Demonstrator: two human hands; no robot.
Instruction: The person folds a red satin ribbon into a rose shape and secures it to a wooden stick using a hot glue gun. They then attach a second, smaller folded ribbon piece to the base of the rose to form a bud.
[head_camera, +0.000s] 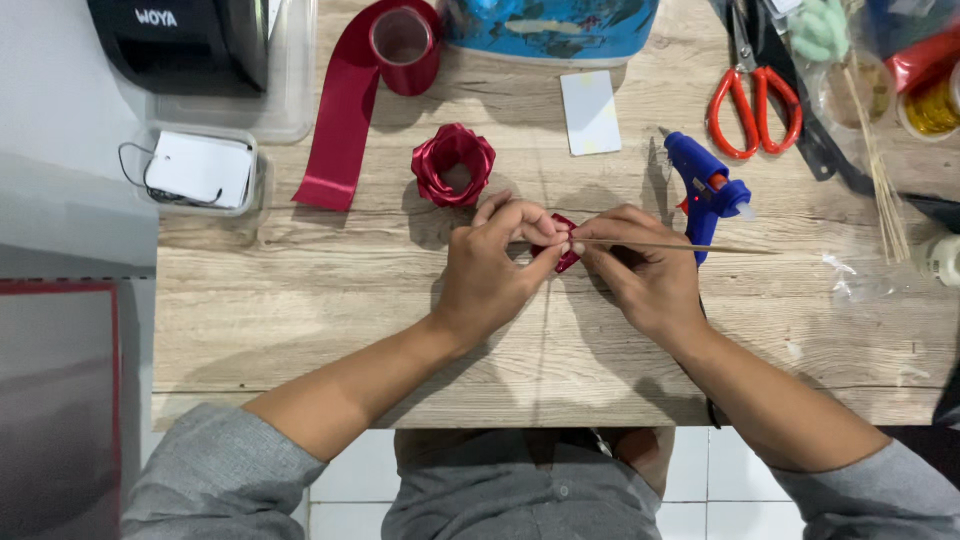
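Clear plastic forms the shallow tray (160, 195) at the left edge of the pale, wood-grained tabletop (300, 300), with a white tag inside. Next comes a glossy dark-red satin ribbon roll (403, 42), its flat tail trailing down-left. A folded ribbon rosette (453, 163), ring-shaped and pleated, lies just above the hands. The left hand (490, 270) pinches shut on a small red ribbon piece (566, 252) at the tabletop's middle. The right hand (645, 265) meets it fingertip to fingertip, also closed on the ribbon piece and on a thin wooden skewer (680, 246) that points right. Behind the skewer stands a blue glue gun (706, 185), then a white card (590, 112), and red-handled scissors (755, 110) further right.
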